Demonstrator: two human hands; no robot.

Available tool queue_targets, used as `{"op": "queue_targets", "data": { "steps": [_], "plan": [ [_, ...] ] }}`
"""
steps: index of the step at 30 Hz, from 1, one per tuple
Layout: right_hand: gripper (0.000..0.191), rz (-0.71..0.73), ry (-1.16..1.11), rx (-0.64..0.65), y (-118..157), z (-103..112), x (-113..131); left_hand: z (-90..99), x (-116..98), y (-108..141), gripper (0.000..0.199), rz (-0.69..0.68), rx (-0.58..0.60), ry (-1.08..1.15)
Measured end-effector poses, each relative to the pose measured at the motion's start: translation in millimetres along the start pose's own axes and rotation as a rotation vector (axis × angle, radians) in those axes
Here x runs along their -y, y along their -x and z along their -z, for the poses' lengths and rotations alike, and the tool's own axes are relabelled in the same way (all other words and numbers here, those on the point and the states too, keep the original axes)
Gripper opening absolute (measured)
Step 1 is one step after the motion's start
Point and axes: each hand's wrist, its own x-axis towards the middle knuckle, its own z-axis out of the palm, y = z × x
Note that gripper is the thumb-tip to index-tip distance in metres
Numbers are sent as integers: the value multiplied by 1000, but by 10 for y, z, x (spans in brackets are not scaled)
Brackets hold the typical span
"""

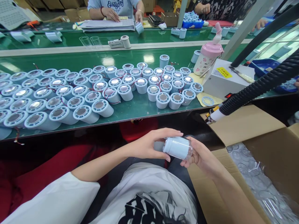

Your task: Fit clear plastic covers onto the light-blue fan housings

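Observation:
Above my lap, a light blue cylinder (pixel 177 147) lies on its side within a clear plastic tube (pixel 190 150). My left hand (pixel 149 144) spans its left end, fingers along the top and thumb below, with a gap at the palm. At the right end my right hand (pixel 198 152) grips the tube with closed fingers. Several similar light blue cylinders (pixel 176 100) stand in rows on the green bench (pixel 137 109), some with thin red and dark wires. The right fingertips are partly hidden behind the tube.
To my right, an open cardboard box (pixel 268 149) holds clear plastic tubes (pixel 261 180). A black ribbed hose (pixel 259 84) slants over it, near a grey-white machine (pixel 226 79) and a pink-lidded cup (pixel 207 57). Across the bench, one person (pixel 114 9) holds another blue cylinder.

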Motion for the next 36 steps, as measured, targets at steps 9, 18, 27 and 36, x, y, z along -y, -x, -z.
{"op": "queue_targets", "data": {
  "steps": [9, 18, 27, 36],
  "plan": [
    [60, -192, -139, 66, -29, -5, -33, -14, 44, 3, 68, -35, -5, 48],
    [69, -264, -59, 54, -60, -35, -65, -45, 0, -12, 61, 63, -31, 26],
    [52, 1010, 993, -108, 43, 115, -159, -57, -19, 19, 68, 307, -56, 286],
    [40, 452, 359, -39, 120, 103, -209, -13, -43, 40, 73, 192, 71, 261]
  ]
}}
